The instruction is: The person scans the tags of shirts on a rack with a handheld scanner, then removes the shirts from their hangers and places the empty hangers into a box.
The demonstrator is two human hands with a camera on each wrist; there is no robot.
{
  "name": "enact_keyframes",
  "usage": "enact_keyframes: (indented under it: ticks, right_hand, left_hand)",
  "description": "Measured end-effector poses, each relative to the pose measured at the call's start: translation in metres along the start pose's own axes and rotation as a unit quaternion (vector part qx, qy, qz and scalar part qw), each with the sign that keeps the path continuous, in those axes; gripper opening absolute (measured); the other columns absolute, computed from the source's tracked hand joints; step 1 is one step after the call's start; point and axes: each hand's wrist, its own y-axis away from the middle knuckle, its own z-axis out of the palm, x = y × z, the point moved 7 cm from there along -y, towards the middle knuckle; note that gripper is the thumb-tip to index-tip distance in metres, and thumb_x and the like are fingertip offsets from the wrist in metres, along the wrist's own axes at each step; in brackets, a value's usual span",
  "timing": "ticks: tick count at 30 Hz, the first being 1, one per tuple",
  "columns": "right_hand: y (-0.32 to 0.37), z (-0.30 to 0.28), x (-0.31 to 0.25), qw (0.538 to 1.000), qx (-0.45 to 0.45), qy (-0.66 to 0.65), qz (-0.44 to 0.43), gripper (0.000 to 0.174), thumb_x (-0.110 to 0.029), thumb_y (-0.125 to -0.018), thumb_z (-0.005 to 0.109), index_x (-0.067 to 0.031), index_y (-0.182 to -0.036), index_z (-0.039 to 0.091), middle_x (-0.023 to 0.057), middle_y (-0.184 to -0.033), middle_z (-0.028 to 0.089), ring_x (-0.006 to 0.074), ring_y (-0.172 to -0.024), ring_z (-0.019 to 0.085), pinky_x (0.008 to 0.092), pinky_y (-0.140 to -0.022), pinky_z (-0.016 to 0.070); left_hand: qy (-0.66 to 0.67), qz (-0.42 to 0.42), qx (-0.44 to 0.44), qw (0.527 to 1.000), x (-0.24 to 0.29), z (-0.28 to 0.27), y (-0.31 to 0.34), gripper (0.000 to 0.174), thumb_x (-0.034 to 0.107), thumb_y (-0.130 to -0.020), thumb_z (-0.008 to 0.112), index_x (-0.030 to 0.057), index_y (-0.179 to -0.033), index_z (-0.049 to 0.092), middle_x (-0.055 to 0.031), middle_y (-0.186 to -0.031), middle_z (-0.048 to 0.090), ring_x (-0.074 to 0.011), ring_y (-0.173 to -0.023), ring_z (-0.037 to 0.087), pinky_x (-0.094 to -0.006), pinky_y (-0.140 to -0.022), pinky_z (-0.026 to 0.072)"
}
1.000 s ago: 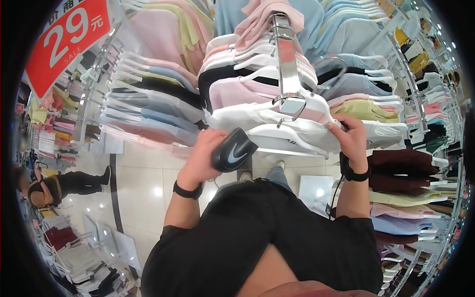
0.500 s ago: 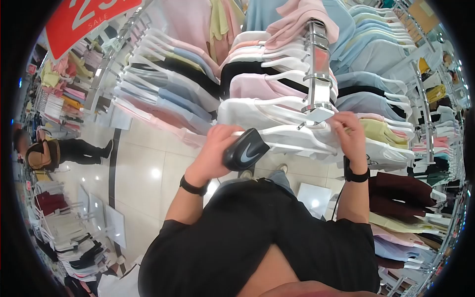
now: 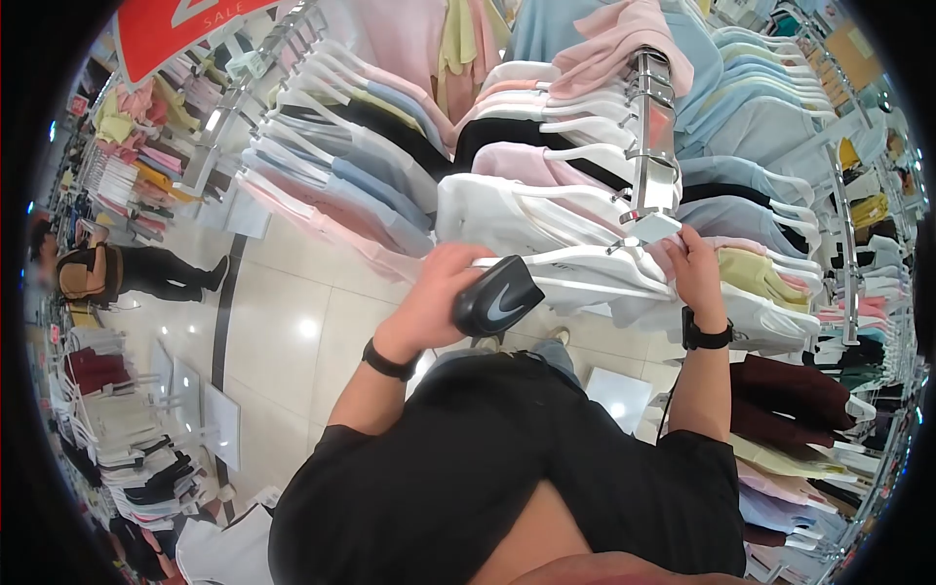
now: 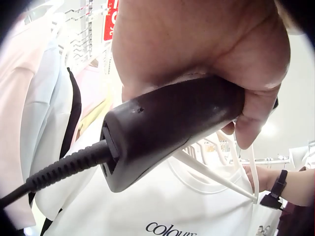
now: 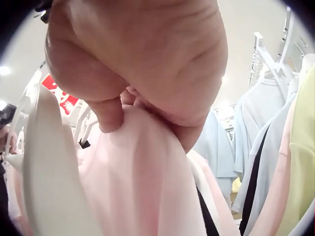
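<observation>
My left hand [image 3: 437,297] grips a black handheld scanner [image 3: 499,300], its head over the front of the clothes rack. In the left wrist view its cord [image 4: 69,164] runs out of the handle's end. Behind it hangs a white T-shirt [image 4: 142,201] with dark lettering on a white hanger [image 4: 216,177]. My right hand [image 3: 696,278] is beside the end of the chrome rail [image 3: 651,146]. In the right wrist view its thumb and fingers pinch the top of a pale pink garment [image 5: 138,172], with a white garment [image 5: 49,167] just beside it.
Rows of hanging clothes [image 3: 361,185] line the left, and more [image 3: 760,195] the right. A red sale sign [image 3: 185,34] hangs upper left. On the tiled floor [image 3: 283,312] at far left stands a person [image 3: 97,268]. Dark red garments [image 3: 790,395] hang near my right forearm.
My right hand has let go of the white garment at the rack's front, moved inward with loosened fingers, and now pinches a pink one. My left hand still holds the scanner. The head view has shifted.
</observation>
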Motion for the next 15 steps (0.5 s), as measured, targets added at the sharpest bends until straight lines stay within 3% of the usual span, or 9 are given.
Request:
enact_keyframes:
  ticks: [5, 8, 11, 15]
  right_hand:
    - [0.001, 0.003, -0.002, 0.997, -0.048, -0.058, 0.021, 0.022, -0.008, -0.103, 0.062, -0.0004, -0.122, 0.067, 0.0070, -0.099, 0.073, 0.0159, -0.086, 0.065, 0.0307, -0.081, 0.0524]
    - [-0.003, 0.009, 0.003, 0.994, -0.031, -0.102, -0.013, 0.012, -0.010, -0.103, 0.063, -0.0019, -0.112, 0.065, 0.0018, -0.089, 0.064, 0.0102, -0.081, 0.054, 0.0259, -0.072, 0.0459]
    - [-0.008, 0.015, 0.009, 0.988, -0.045, -0.146, -0.004, 0.015, -0.011, -0.105, 0.060, -0.0016, -0.116, 0.064, 0.0014, -0.094, 0.065, 0.0104, -0.088, 0.056, 0.0259, -0.079, 0.0476]
    - [-0.015, 0.021, 0.010, 0.977, -0.067, -0.200, -0.007, 0.019, -0.011, -0.109, 0.054, -0.0008, -0.123, 0.062, 0.0051, -0.112, 0.064, 0.0124, -0.108, 0.057, 0.0283, -0.096, 0.0464]
  left_hand:
    - [0.023, -0.008, 0.002, 1.000, -0.002, 0.002, 0.002, 0.055, 0.008, -0.065, 0.084, 0.0035, -0.117, 0.069, -0.0146, -0.132, 0.061, -0.0386, -0.119, 0.054, -0.0476, -0.110, 0.0370]
    - [0.015, -0.020, -0.012, 1.000, -0.001, 0.005, 0.002, 0.055, 0.008, -0.064, 0.084, 0.0030, -0.117, 0.070, -0.0149, -0.131, 0.061, -0.0390, -0.120, 0.054, -0.0471, -0.110, 0.0372]
    - [0.000, -0.002, -0.007, 1.000, 0.003, 0.003, -0.002, 0.054, 0.015, -0.068, 0.085, 0.0035, -0.118, 0.068, -0.0147, -0.131, 0.060, -0.0386, -0.118, 0.054, -0.0462, -0.103, 0.0403]
    - [0.011, -0.015, -0.011, 1.000, 0.005, 0.004, -0.003, 0.056, 0.014, -0.066, 0.086, 0.0040, -0.118, 0.069, -0.0162, -0.136, 0.058, -0.0398, -0.125, 0.052, -0.0476, -0.107, 0.0388]
